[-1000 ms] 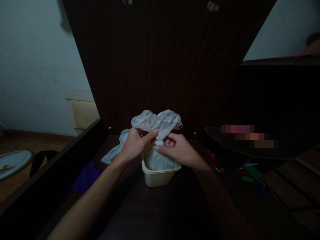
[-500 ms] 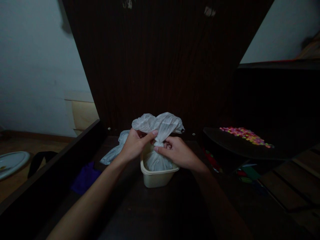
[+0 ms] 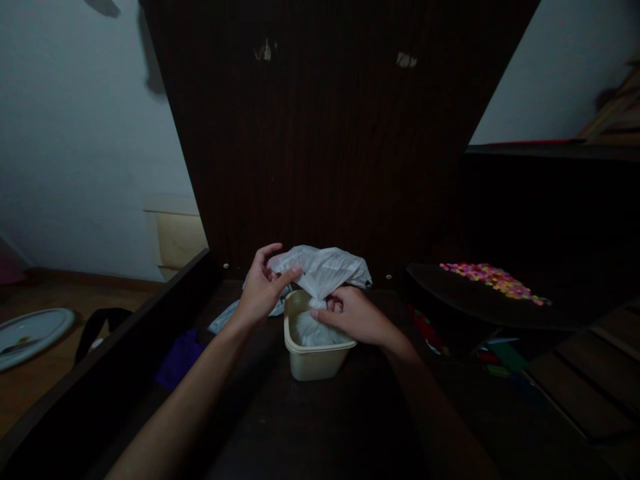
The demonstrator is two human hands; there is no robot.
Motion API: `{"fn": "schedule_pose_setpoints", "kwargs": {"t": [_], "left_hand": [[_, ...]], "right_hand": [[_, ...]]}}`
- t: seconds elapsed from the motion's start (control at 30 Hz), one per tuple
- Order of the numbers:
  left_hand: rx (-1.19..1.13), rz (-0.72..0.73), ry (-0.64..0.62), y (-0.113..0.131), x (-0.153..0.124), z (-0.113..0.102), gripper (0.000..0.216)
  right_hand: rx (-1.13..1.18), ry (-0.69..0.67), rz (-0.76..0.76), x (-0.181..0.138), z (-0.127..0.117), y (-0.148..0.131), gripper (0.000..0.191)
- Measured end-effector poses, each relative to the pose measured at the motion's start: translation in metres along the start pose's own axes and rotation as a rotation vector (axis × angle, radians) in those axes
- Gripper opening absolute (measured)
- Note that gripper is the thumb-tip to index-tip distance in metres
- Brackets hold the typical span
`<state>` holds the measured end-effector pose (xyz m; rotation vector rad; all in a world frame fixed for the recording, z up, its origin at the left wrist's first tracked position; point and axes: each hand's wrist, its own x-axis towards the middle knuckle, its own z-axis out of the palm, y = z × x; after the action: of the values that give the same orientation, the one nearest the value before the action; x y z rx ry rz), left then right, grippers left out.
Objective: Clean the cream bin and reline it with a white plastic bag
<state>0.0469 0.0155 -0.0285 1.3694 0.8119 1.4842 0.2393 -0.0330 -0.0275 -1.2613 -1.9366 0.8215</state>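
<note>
A whitish plastic bag (image 3: 327, 263) is gathered at a narrow neck, its loose top spread out above. Its lower part sits inside a cream ribbed plastic tub (image 3: 320, 363). My right hand (image 3: 357, 313) pinches the bag at the neck, just over the tub's right rim. At the left end of the loose top, my left hand (image 3: 263, 287) holds the plastic between thumb and fingers, with the index finger raised. Another pale plastic bag (image 3: 224, 317) lies behind my left hand, partly hidden. What the bag in the tub contains cannot be made out.
A dark wooden panel (image 3: 320, 147) rises behind the tub, and a raised side board (image 3: 115, 350) runs along the left. Purple cloth (image 3: 180, 360) lies by my left forearm. Small colourful pieces (image 3: 495, 280) are heaped on a dark curved shelf (image 3: 440, 300) at right.
My left hand has moved from the bag's neck up and left to its loose top, which is now spread flatter. The right hand stays at the neck. The view has tilted slightly.
</note>
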Motion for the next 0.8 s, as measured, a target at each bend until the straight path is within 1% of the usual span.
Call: {"fn": "schedule_pose_setpoints", "kwargs": {"t": [0.07,0.13,0.23,0.3,0.37,0.4,0.53,0.6,0.7,0.8], "left_hand": [[-0.006,0.058,0.011,-0.002,0.0,-0.006,0.064],[0.019,0.1,0.066,-0.005,-0.001,-0.011,0.06],[0.097,0.097,0.155,-0.009,-0.008,-0.018,0.054],[0.155,0.091,0.162,-0.011,-0.018,-0.021,0.049],[0.218,0.1,0.111,-0.012,-0.03,-0.022,0.043],[0.253,0.116,0.061,-0.012,-0.037,-0.022,0.039],[0.475,0.229,-0.22,-0.012,-0.058,-0.02,0.026],[0.578,0.265,-0.311,-0.012,-0.064,-0.018,0.026],[0.671,0.284,-0.363,-0.013,-0.068,-0.017,0.034],[0.708,0.281,-0.386,-0.014,-0.068,-0.016,0.043]], "right_hand": [[-0.013,0.017,-0.008,0.001,0.001,0.001,0.023],[-0.033,0.038,-0.014,0.003,0.002,0.003,0.024],[-0.053,0.057,-0.017,0.006,0.002,0.007,0.025],[-0.05,0.073,-0.033,0.007,0.0,0.01,0.025],[-0.031,0.093,-0.061,0.008,-0.002,0.013,0.025],[-0.019,0.102,-0.076,0.008,-0.002,0.013,0.025],[-0.009,0.135,-0.093,0.009,-0.005,0.013,0.029],[-0.006,0.147,-0.072,0.01,-0.007,0.011,0.032],[-0.009,0.189,-0.034,0.011,-0.009,0.005,0.03],[-0.035,0.225,-0.007,0.012,-0.011,-0.001,0.029]]}}
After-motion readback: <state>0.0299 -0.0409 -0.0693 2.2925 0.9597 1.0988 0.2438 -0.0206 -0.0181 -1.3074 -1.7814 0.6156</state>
